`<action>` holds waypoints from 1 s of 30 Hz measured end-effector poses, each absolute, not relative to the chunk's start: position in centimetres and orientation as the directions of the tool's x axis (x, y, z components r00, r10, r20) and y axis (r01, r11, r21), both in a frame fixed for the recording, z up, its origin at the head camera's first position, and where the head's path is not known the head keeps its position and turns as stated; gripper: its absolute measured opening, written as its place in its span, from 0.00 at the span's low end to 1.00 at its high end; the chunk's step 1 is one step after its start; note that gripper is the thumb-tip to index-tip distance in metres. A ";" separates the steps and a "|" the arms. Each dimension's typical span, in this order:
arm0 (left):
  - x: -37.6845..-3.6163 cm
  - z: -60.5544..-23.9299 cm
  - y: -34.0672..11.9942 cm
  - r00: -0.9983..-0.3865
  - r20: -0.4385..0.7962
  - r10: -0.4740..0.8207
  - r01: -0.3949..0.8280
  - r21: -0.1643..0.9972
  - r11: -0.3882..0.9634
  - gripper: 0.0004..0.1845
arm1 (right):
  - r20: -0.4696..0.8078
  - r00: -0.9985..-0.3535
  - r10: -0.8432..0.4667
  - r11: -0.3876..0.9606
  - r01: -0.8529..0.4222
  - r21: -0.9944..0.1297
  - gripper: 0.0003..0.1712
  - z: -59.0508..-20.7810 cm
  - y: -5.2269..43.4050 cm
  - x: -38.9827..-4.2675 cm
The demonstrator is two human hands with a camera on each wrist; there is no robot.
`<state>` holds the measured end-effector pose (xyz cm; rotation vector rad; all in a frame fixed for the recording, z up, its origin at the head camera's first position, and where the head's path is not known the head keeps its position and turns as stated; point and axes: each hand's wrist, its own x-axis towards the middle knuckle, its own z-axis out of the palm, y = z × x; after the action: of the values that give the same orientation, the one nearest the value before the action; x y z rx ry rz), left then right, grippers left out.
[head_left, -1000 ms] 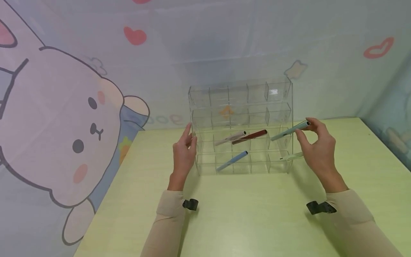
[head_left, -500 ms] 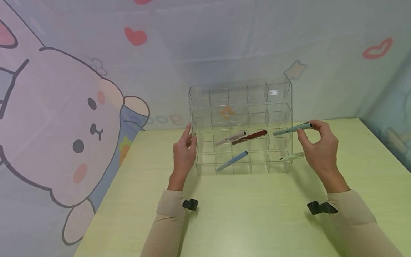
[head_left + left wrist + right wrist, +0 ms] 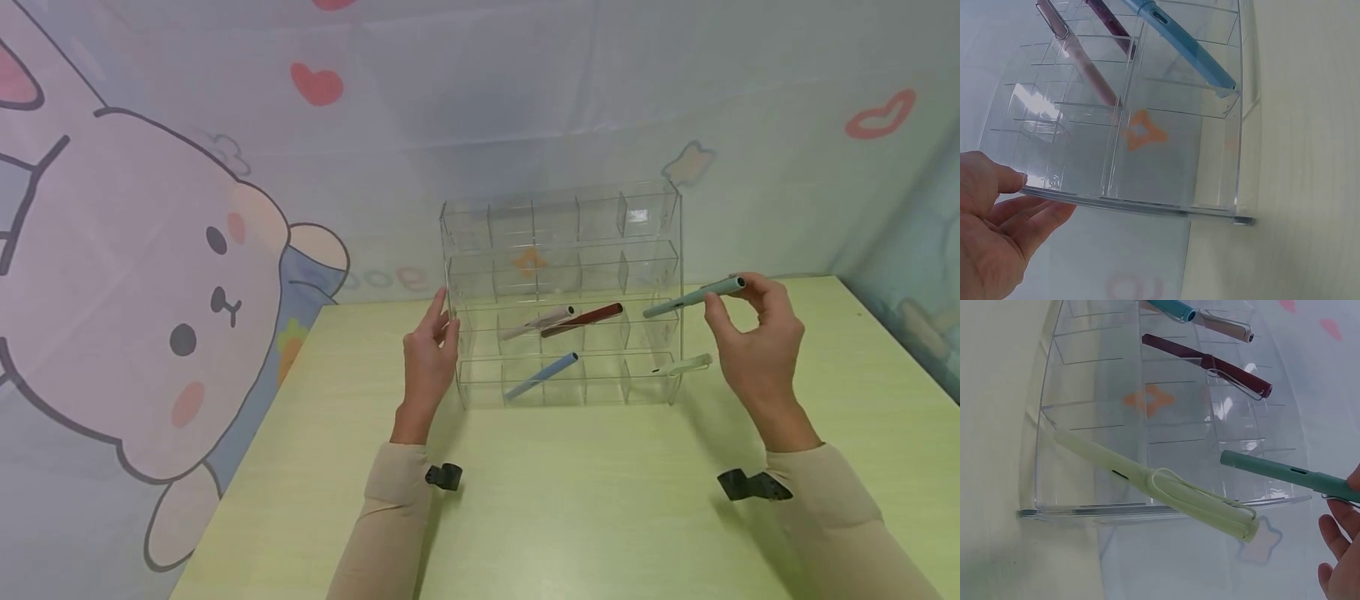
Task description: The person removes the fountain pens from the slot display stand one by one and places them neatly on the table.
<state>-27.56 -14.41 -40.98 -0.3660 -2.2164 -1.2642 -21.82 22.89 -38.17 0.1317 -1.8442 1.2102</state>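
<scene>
A clear acrylic rack (image 3: 562, 395) with tiers of compartments stands on the table. My left hand (image 3: 431, 358) holds the rack's left side panel, thumb and fingers on either side of its edge in the left wrist view. Between thumb and fingertips, my right hand (image 3: 761, 350) pinches the cap end of a teal pen (image 3: 697, 297); its other end reaches past the rack's right side. Below it, a pale green pen (image 3: 1179, 495) leans out of the lowest tier. A blue pen (image 3: 542, 377) lies in that tier too. One tier up are a pink pen (image 3: 538, 322) and a dark red pen (image 3: 583, 320).
Behind the rack hangs a printed cloth (image 3: 495, 108) with a large cartoon animal (image 3: 142, 275) at left. The pale table (image 3: 585, 500) extends in front and to both sides. A black mount (image 3: 752, 485) sits at the right wrist, another mount (image 3: 444, 477) at the left.
My right hand has moved to the right with the teal pen, drawing its end toward the rack's right side. My left hand and the other pens have stayed in place.
</scene>
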 end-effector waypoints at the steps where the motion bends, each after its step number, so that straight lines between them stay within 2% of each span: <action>1: -27.6 -41.0 -14.4 -0.807 0.590 -0.037 0.489 0.701 0.519 0.28 | 0.726 -0.581 0.368 0.511 -0.526 -0.680 0.20 -38.1 23.0 -21.9; 5: -27.7 -40.9 -14.5 -0.800 0.599 -0.035 0.498 0.694 0.520 0.28 | 0.734 -0.547 0.403 0.470 -0.564 -0.679 0.22 -37.9 23.2 -22.0; 15: -27.8 -41.1 -14.6 -0.794 0.607 -0.031 0.512 0.695 0.504 0.28 | 0.786 -0.477 0.394 0.386 -0.690 -0.612 0.23 -37.3 22.6 -21.4; 25: -27.6 -41.0 -14.6 -0.801 0.597 -0.033 0.502 0.701 0.507 0.28 | 0.799 -0.487 0.352 0.357 -0.719 -0.596 0.22 -37.2 22.1 -21.0; 30: -27.7 -41.1 -14.6 -0.796 0.604 -0.035 0.510 0.701 0.499 0.27 | 0.788 -0.525 0.320 0.290 -0.738 -0.609 0.23 -37.1 21.9 -20.8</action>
<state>-27.67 -14.59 -41.13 -0.3892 -2.1876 -1.2817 -20.75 21.89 -37.13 0.3910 -1.6184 1.4136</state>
